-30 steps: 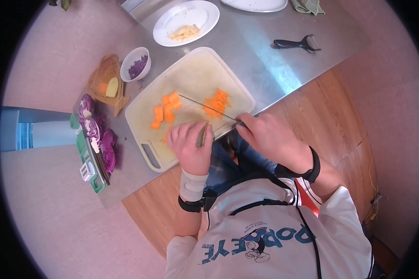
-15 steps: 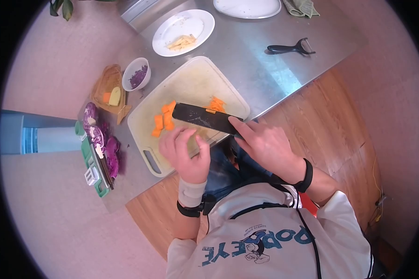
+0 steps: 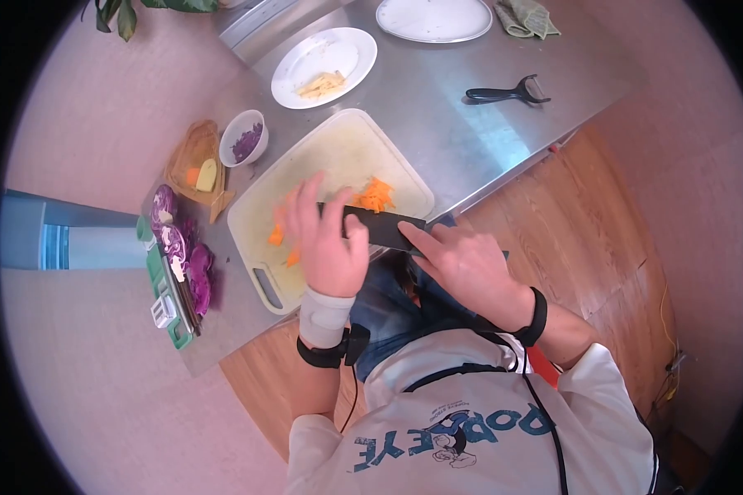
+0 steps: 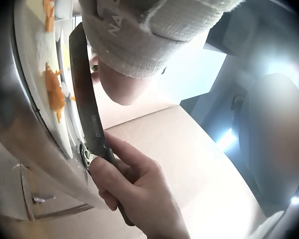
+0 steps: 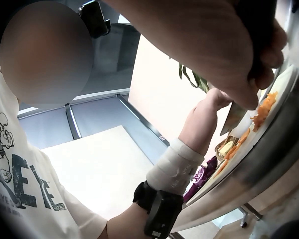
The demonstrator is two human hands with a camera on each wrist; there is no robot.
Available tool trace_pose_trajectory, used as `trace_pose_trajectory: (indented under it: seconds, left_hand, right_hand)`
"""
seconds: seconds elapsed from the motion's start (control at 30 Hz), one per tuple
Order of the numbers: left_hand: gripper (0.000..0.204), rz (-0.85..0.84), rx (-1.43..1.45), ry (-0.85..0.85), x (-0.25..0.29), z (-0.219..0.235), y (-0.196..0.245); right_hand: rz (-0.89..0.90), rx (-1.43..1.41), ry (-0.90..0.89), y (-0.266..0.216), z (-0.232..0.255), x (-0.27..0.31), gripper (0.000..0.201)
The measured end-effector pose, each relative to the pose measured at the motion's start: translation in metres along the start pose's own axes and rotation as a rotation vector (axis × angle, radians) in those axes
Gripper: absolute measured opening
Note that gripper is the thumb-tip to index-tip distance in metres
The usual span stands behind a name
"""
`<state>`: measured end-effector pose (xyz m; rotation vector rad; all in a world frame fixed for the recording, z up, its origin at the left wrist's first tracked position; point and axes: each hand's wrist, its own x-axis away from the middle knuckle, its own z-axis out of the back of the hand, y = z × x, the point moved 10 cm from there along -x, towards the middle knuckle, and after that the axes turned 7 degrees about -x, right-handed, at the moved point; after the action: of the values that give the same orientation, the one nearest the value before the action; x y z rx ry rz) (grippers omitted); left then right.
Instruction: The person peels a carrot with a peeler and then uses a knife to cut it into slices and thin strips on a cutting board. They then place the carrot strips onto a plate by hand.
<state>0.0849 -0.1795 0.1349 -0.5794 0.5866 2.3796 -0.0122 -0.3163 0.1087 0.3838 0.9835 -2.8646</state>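
My right hand (image 3: 470, 260) grips a dark-bladed kitchen knife (image 3: 384, 230) by its handle. The blade is turned flat side up over the near edge of the cutting board (image 3: 359, 132). At the blade's far end is my left hand (image 3: 334, 247), its fingers spread and raised, overlapping the tip in the head view. Thin carrot strips (image 3: 375, 195) lie heaped on the board beyond the blade. Carrot pieces (image 3: 276, 236) lie to the left, partly hidden by the left hand. In the left wrist view the knife (image 4: 87, 89) stands beside the board with my right hand (image 4: 134, 181) around its handle.
Behind the board are a plate with pale strips (image 3: 338, 49), another plate (image 3: 433, 21), a bowl of shredded purple cabbage (image 3: 243, 124) and a basket (image 3: 191, 153). Cabbage pieces (image 3: 198, 268) lie left. A black peeler (image 3: 508, 92) and folded cloth (image 3: 528, 18) lie right.
The knife has turned from edge-down over the board to flat, and moved closer to the body. My left hand has left the board's near edge, risen and spread its fingers by the blade.
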Motion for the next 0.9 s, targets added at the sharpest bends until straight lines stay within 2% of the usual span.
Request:
trace_pose_trajectory:
  seconds: [0.13, 0.2, 0.43, 0.5, 0.53, 0.6, 0.73, 0.8, 0.83, 0.9]
  left_hand:
    - [0.029, 0.011, -0.035, 0.053, 0.003, 0.029, -0.002]
    - [0.028, -0.103, -0.004, -0.007, 0.005, 0.024, 0.012]
    - [0.022, -0.156, -0.055, -0.135, 0.005, -0.019, 0.01]
    - [0.025, -0.019, -0.062, -0.065, 0.003, -0.011, -0.012]
    - [0.025, -0.024, -0.057, -0.068, 0.003, -0.009, -0.015]
    - [0.03, 0.009, -0.109, 0.037, 0.003, 0.013, -0.022]
    - [0.034, 0.069, -0.071, 0.072, 0.01, 0.028, -0.022]
    - [0.032, 0.097, -0.02, 0.186, 0.017, 0.037, -0.026]
    - [0.032, 0.102, -0.022, 0.188, 0.021, 0.035, -0.029]
    - [0.031, 0.13, 0.008, 0.127, 0.031, 0.021, -0.039]
  right_hand:
    - [-0.002, -0.024, 0.008, 0.003, 0.002, -0.001, 0.049]
    - [0.025, -0.015, 0.015, 0.001, 0.0, -0.003, 0.049]
    - [0.042, 0.005, -0.016, -0.008, -0.005, -0.004, 0.048]
    - [0.041, 0.003, -0.016, -0.007, -0.004, -0.003, 0.048]
    - [0.034, 0.005, -0.012, -0.006, -0.003, -0.002, 0.048]
    - [0.016, -0.035, -0.017, -0.003, -0.001, -0.003, 0.047]
    - [0.022, -0.171, 0.005, 0.005, 0.001, -0.006, 0.042]
    - [-0.131, -0.544, -0.02, 0.022, -0.002, -0.008, 0.03]
    - [-0.128, -0.544, -0.024, 0.022, 0.003, -0.01, 0.03]
    - [-0.359, -0.7, -0.103, 0.04, -0.001, -0.004, 0.031]
